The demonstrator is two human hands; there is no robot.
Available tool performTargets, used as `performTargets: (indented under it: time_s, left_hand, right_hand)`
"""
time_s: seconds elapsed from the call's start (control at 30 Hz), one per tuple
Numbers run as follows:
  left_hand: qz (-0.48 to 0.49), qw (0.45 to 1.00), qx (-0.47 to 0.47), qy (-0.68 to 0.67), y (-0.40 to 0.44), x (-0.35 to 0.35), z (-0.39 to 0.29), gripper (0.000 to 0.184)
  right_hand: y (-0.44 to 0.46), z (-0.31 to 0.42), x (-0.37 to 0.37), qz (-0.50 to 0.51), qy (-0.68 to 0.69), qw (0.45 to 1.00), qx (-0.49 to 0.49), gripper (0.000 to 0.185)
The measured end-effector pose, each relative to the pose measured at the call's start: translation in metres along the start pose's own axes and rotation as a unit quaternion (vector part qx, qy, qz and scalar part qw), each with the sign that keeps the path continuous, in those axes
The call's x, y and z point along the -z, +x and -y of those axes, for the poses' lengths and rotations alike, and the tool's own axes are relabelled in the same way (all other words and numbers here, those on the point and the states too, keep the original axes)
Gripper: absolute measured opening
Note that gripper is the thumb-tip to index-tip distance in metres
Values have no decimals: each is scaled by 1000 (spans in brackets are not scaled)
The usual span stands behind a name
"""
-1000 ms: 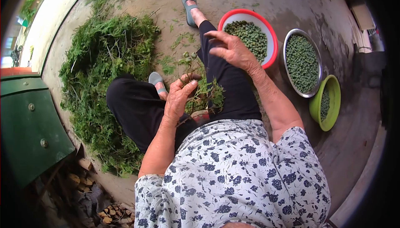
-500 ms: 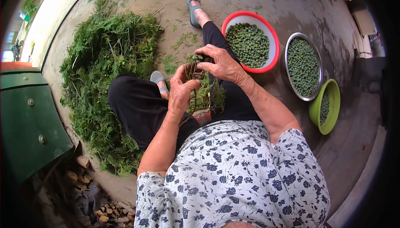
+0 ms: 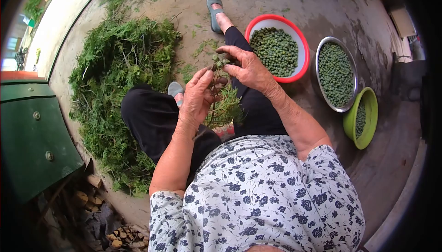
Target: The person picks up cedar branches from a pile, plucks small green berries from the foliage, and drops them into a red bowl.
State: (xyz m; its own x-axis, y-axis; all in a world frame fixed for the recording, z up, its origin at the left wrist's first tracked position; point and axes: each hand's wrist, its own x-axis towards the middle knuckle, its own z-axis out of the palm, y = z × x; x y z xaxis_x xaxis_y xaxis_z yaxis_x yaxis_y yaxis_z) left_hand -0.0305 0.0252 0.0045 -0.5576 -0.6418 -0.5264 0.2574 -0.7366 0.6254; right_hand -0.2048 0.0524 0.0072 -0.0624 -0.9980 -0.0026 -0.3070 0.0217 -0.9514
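Left forearm is angling up and slightly inward, elbow bent. Bare left hand (image 3: 195,93) is closing on a feathery green evergreen sprig (image 3: 225,108), thumb pressing near its upper stem, other fingers curling behind. The sprig is hanging between the hands, above the lap, its leafy part trailing below the grip.

Right forearm is slanting up toward the middle. Bare right hand (image 3: 251,70) is arching, forefinger and thumb standing apart on either side of small, round green cones (image 3: 219,60) at the sprig's top; whether they are gripping one, cannot tell.

A round white plastic basin with red rim (image 3: 305,52), holding green cones, is sitting beyond the right hand. A heap of cut green evergreen branches (image 3: 115,81) is lying beside the left leg.
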Motion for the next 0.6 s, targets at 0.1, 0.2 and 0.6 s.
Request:
performTargets:
  time_s: [0.1, 0.2, 0.6]
  left_hand:
    - [-6, 998, -17, 60, 1, 0, 8, 22]
    - [9, 999, -19, 44, 1, 8, 12, 18]
    - [-34, 984, -95, 149, -3, 2, 26, 13]
  right_hand:
    - [0, 0, 2, 76, -31, 996, 38, 44]
    - [-1, 6, 8, 121, -40, 991, 46, 52]
    - [-11, -5, -37, -55, -185, 975, 107, 46]
